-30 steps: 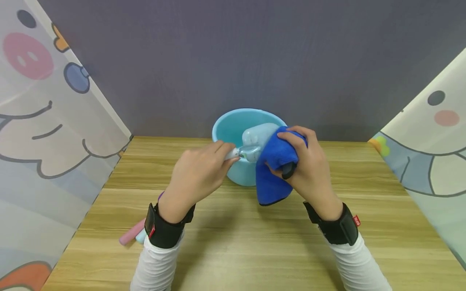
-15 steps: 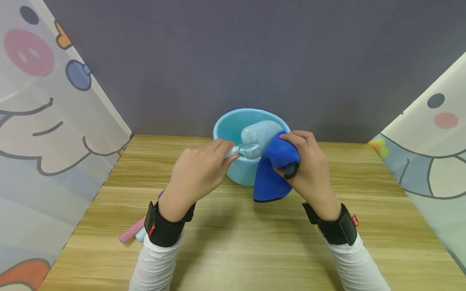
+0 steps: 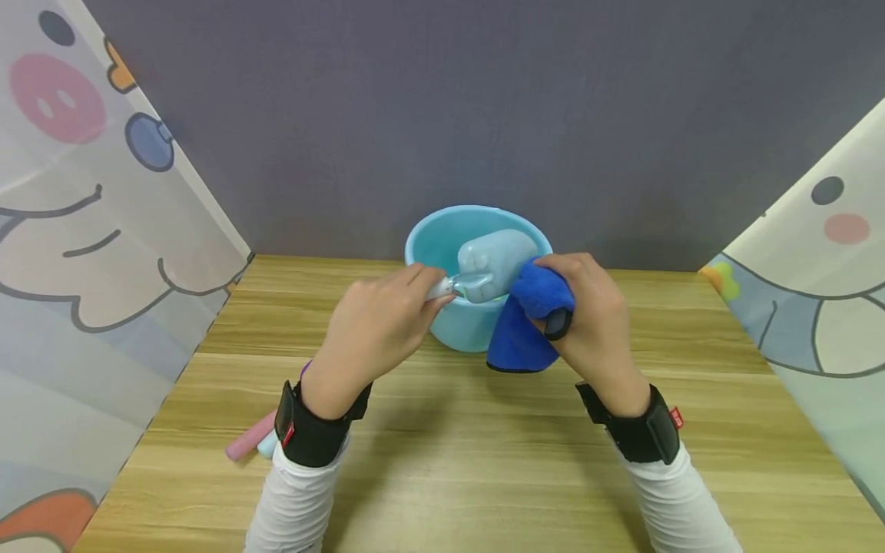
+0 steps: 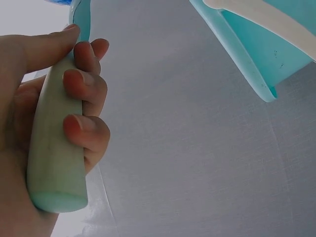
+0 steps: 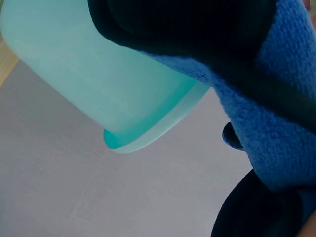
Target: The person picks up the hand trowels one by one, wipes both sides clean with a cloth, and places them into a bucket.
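Observation:
In the head view, my left hand (image 3: 376, 319) grips the pale handle of a light blue, translucent plastic ladle (image 3: 501, 257). Its broad head lies over the mouth of a light blue bucket (image 3: 459, 330). The left wrist view shows my fingers curled round the tapered handle (image 4: 57, 143), with the thumb along its top. A blue cloth (image 3: 522, 346) with black edging is bunched in my right hand (image 3: 591, 334), right beside the ladle's head, and part of it hangs down in front of the bucket. The right wrist view has the cloth (image 5: 276, 133) close up, covering the fingers.
Partly hidden behind my left wrist, a pink stick (image 3: 249, 439) and a light blue one (image 3: 266, 445) lie on the wooden table (image 3: 477, 484). A dark grey panel (image 3: 470, 115) stands behind the bucket. Cartoon-printed panels (image 3: 117, 230) flank both sides.
My right hand has drawn the cloth down and slightly right along the ladle, baring more of its head. The cloth's hanging part has shortened. My left hand stays nearly still.

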A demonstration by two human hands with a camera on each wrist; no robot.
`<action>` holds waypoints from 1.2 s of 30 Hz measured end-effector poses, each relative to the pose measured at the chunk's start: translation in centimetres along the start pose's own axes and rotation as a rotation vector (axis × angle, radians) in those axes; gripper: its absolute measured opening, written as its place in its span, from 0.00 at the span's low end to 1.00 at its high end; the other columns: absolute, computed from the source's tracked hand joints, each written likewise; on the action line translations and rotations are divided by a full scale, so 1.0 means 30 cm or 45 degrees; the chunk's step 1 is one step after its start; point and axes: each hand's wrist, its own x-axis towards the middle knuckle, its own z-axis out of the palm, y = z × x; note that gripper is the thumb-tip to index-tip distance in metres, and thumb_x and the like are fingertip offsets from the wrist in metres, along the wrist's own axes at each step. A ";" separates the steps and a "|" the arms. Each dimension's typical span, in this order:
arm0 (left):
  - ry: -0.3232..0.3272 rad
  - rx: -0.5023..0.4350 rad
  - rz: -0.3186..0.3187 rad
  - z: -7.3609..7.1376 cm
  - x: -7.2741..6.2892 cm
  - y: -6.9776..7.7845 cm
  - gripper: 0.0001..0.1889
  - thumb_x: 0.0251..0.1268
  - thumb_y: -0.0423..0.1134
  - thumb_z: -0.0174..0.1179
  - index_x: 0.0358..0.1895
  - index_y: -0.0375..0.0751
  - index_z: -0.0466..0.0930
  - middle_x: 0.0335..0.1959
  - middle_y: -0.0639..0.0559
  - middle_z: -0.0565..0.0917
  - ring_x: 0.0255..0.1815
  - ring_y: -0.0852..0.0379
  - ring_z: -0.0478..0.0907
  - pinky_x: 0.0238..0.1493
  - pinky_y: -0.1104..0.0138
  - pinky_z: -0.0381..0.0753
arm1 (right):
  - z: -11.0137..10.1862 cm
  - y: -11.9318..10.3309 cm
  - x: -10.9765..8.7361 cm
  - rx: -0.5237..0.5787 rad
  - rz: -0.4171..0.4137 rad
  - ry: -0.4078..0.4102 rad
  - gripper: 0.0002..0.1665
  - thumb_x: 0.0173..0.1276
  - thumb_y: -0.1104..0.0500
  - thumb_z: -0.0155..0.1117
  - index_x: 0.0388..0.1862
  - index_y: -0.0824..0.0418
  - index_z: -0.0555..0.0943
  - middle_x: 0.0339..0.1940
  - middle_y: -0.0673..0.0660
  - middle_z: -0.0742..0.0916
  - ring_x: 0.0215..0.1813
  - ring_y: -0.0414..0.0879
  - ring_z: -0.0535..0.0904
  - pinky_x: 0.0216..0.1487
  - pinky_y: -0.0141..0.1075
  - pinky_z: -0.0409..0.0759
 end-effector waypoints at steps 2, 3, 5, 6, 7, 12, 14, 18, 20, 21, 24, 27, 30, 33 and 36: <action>0.001 -0.003 -0.001 -0.002 0.000 0.000 0.12 0.71 0.46 0.65 0.37 0.41 0.78 0.22 0.56 0.74 0.17 0.61 0.66 0.16 0.69 0.63 | 0.001 -0.001 0.001 0.001 0.002 -0.006 0.29 0.56 0.61 0.77 0.56 0.63 0.77 0.47 0.66 0.85 0.49 0.61 0.83 0.54 0.57 0.80; 0.000 -0.004 -0.003 -0.002 -0.001 0.000 0.12 0.71 0.46 0.65 0.37 0.41 0.78 0.22 0.56 0.74 0.17 0.61 0.66 0.16 0.69 0.63 | 0.002 -0.002 0.001 0.006 0.006 -0.006 0.29 0.56 0.61 0.77 0.56 0.63 0.77 0.47 0.66 0.85 0.49 0.61 0.83 0.55 0.56 0.80; 0.002 -0.005 -0.002 -0.003 -0.001 0.001 0.12 0.72 0.47 0.64 0.38 0.41 0.79 0.24 0.56 0.76 0.17 0.62 0.68 0.16 0.69 0.64 | 0.003 -0.003 0.001 0.024 0.025 0.000 0.28 0.56 0.62 0.76 0.55 0.64 0.78 0.47 0.66 0.85 0.49 0.60 0.83 0.55 0.57 0.80; 0.002 -0.007 -0.003 -0.003 -0.001 0.001 0.12 0.72 0.46 0.64 0.39 0.41 0.79 0.24 0.56 0.77 0.18 0.62 0.68 0.16 0.69 0.64 | 0.003 -0.003 0.000 0.037 0.038 0.007 0.28 0.55 0.63 0.76 0.55 0.64 0.78 0.47 0.66 0.86 0.49 0.60 0.83 0.55 0.57 0.80; 0.002 -0.010 -0.003 -0.003 0.001 0.001 0.12 0.72 0.46 0.64 0.39 0.41 0.79 0.25 0.56 0.78 0.18 0.62 0.69 0.16 0.69 0.64 | 0.002 -0.002 0.000 0.049 0.050 0.011 0.28 0.55 0.63 0.76 0.55 0.64 0.78 0.48 0.66 0.86 0.50 0.60 0.83 0.55 0.56 0.81; -0.006 -0.031 -0.014 -0.003 0.007 0.004 0.11 0.71 0.46 0.65 0.42 0.41 0.80 0.29 0.56 0.82 0.20 0.63 0.73 0.17 0.69 0.67 | -0.006 0.002 -0.004 0.083 0.092 0.028 0.30 0.54 0.61 0.76 0.56 0.66 0.78 0.48 0.65 0.87 0.50 0.59 0.85 0.56 0.56 0.81; -0.013 -0.045 -0.019 -0.004 0.007 0.004 0.11 0.72 0.46 0.64 0.43 0.41 0.80 0.30 0.56 0.83 0.20 0.63 0.74 0.17 0.69 0.68 | -0.008 0.004 -0.003 0.078 0.090 0.032 0.30 0.54 0.60 0.76 0.56 0.66 0.78 0.49 0.65 0.87 0.50 0.59 0.85 0.57 0.56 0.81; -0.014 -0.074 -0.037 -0.007 0.005 0.001 0.12 0.72 0.47 0.64 0.46 0.41 0.81 0.33 0.55 0.84 0.22 0.62 0.75 0.18 0.69 0.69 | -0.007 0.006 0.003 0.108 0.103 0.074 0.30 0.54 0.62 0.75 0.57 0.65 0.78 0.50 0.65 0.86 0.52 0.59 0.83 0.59 0.55 0.79; -0.005 -0.083 -0.050 -0.009 0.003 -0.002 0.13 0.72 0.47 0.64 0.48 0.41 0.82 0.34 0.55 0.85 0.22 0.62 0.76 0.19 0.68 0.70 | -0.009 0.009 0.007 0.135 0.114 0.109 0.30 0.54 0.64 0.74 0.58 0.65 0.78 0.52 0.67 0.84 0.55 0.60 0.81 0.61 0.54 0.77; -0.003 -0.090 -0.060 -0.010 0.002 -0.003 0.13 0.72 0.47 0.64 0.48 0.41 0.82 0.34 0.55 0.85 0.22 0.62 0.76 0.19 0.68 0.70 | -0.012 0.010 0.010 0.150 0.121 0.131 0.31 0.55 0.65 0.74 0.59 0.65 0.77 0.53 0.68 0.83 0.56 0.61 0.80 0.63 0.54 0.76; -0.009 -0.095 -0.090 -0.013 0.000 -0.008 0.13 0.72 0.47 0.64 0.48 0.42 0.82 0.33 0.54 0.85 0.22 0.61 0.76 0.19 0.68 0.69 | -0.023 0.015 0.017 0.174 0.139 0.205 0.32 0.55 0.65 0.74 0.60 0.65 0.76 0.57 0.70 0.81 0.62 0.61 0.77 0.67 0.55 0.73; -0.040 -0.094 -0.120 -0.014 -0.001 -0.013 0.13 0.72 0.48 0.64 0.47 0.42 0.82 0.31 0.54 0.84 0.21 0.61 0.75 0.18 0.69 0.68 | -0.036 0.016 0.024 0.183 0.150 0.282 0.33 0.55 0.63 0.75 0.61 0.63 0.75 0.60 0.70 0.79 0.66 0.61 0.75 0.69 0.56 0.71; -0.072 -0.096 -0.142 -0.015 -0.002 -0.016 0.13 0.72 0.48 0.64 0.46 0.42 0.82 0.30 0.54 0.83 0.20 0.60 0.73 0.18 0.69 0.67 | -0.043 0.012 0.031 0.202 0.145 0.351 0.32 0.57 0.59 0.75 0.59 0.62 0.75 0.62 0.69 0.79 0.68 0.61 0.74 0.71 0.55 0.70; -0.108 -0.109 -0.153 -0.016 -0.002 -0.017 0.13 0.72 0.48 0.64 0.46 0.42 0.82 0.29 0.55 0.82 0.20 0.61 0.73 0.19 0.68 0.68 | -0.045 -0.001 0.033 0.214 0.128 0.382 0.31 0.60 0.51 0.75 0.59 0.61 0.74 0.64 0.68 0.78 0.70 0.61 0.73 0.72 0.55 0.70; -0.153 -0.124 -0.157 -0.013 -0.001 -0.015 0.12 0.72 0.48 0.64 0.46 0.43 0.82 0.30 0.56 0.82 0.21 0.62 0.72 0.19 0.69 0.68 | -0.043 -0.020 0.029 0.190 0.108 0.362 0.33 0.64 0.41 0.71 0.59 0.59 0.74 0.65 0.67 0.77 0.71 0.62 0.72 0.71 0.57 0.70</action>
